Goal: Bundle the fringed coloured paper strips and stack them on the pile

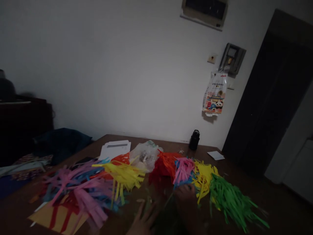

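At the bottom centre, my left hand (pixel 143 220) has its fingers spread low over the brown table, near dark green material that is too dim to make out. My right hand (pixel 186 199) is curled, just below a pink and blue tassel bunch (pixel 184 169); what it grips, if anything, is blurred. Right of it lie yellow strips (pixel 204 176) and a green fringed bunch (pixel 233 200). Red and orange strips (pixel 165 164) sit behind the hands. On the left are a yellow bunch (pixel 124 174) and a pile of pink strips (pixel 89 199).
A clear plastic bag (pixel 146 156) and white papers (pixel 114 150) lie toward the back. Near the wall stands a black bottle (pixel 194 140), with a small white paper (pixel 216 155) to its right. A yellow sheet (pixel 57 217) is at front left.
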Motion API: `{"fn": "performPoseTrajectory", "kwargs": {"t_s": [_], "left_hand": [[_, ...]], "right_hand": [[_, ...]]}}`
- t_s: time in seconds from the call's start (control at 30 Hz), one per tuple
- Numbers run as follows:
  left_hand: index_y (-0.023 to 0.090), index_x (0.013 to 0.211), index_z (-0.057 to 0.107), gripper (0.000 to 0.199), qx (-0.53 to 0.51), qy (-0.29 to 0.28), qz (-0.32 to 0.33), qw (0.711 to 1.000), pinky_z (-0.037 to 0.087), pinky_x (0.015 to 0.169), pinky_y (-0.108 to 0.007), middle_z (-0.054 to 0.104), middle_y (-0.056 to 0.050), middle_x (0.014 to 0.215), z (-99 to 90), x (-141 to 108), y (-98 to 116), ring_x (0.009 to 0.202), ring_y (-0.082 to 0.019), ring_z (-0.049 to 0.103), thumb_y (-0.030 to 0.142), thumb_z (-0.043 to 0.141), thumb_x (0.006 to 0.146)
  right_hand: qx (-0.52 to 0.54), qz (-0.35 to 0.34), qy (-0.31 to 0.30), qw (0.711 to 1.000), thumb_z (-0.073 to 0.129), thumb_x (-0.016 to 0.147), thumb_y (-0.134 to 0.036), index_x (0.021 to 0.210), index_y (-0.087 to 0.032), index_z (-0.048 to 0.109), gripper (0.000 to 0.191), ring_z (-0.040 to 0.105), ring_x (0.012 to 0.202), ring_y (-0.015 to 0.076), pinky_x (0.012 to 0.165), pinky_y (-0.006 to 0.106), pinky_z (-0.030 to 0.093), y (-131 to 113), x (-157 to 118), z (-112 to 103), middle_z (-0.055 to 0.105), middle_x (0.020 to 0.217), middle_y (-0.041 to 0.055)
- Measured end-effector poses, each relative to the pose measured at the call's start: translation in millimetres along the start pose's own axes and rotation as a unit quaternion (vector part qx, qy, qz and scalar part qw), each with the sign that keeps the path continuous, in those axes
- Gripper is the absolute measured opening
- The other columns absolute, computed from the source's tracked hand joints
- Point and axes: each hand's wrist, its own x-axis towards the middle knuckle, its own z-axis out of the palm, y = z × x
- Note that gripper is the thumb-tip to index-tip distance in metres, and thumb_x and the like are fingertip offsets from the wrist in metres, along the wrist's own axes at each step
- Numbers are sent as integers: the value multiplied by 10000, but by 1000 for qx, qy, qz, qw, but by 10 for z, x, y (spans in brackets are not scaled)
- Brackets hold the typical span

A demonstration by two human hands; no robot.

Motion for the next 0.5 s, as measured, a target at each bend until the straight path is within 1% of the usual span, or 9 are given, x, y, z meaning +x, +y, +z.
{"fn": "performPoseTrajectory", "kwargs": {"t_s": [0.03,0.07,0.13,0.23,0.3,0.37,0.5], "left_hand": [[365,1305,593,512,3,-20,2,1000,219,1161,-649,449,-5,1504,-57,-11,9,1428,-327,334,106,491,876],[353,1273,624,463,8,-34,-2,999,199,1159,-658,451,-20,1503,-106,-21,17,1426,-328,337,132,480,893],[317,1246,654,440,21,-44,-19,999,217,1158,-636,460,-68,1499,-159,-33,27,1412,-324,370,137,483,882],[292,1280,630,487,31,-45,-45,997,229,1148,-630,482,-110,1487,-120,-39,10,1410,-325,378,127,504,840],[279,1296,618,484,36,-21,-56,998,214,1143,-644,491,-124,1482,-65,-46,-9,1409,-328,380,151,500,844],[266,1282,630,472,44,10,-56,997,219,1134,-651,513,-134,1464,-36,-58,-19,1389,-327,415,152,484,848],[241,1214,678,464,89,56,-74,992,250,1109,-654,603,-141,1380,-81,-67,7,1332,-323,491,106,452,832]], "right_hand": [[1,14,3,1000,547,810,-35,714,-225,624,226,572,704,202,844,388,313,66,39,-66,650,700,-2],[3,32,12,999,520,829,-36,717,-230,631,250,578,703,197,844,382,310,131,75,-133,655,700,-5],[7,72,29,997,477,884,-77,738,-244,659,287,596,712,190,836,367,316,259,137,-271,670,703,-10],[10,127,50,991,449,954,-212,758,-237,687,309,632,751,199,805,355,349,450,201,-480,700,744,16],[10,157,65,985,444,972,-304,795,-221,705,327,651,788,215,804,360,378,578,218,-611,718,793,46],[7,180,83,980,430,979,-377,814,-200,715,373,658,801,224,804,362,412,713,214,-729,725,824,74],[-9,223,130,966,413,965,-497,801,-169,722,480,668,760,228,742,338,471,1032,155,-971,732,830,101]]}}
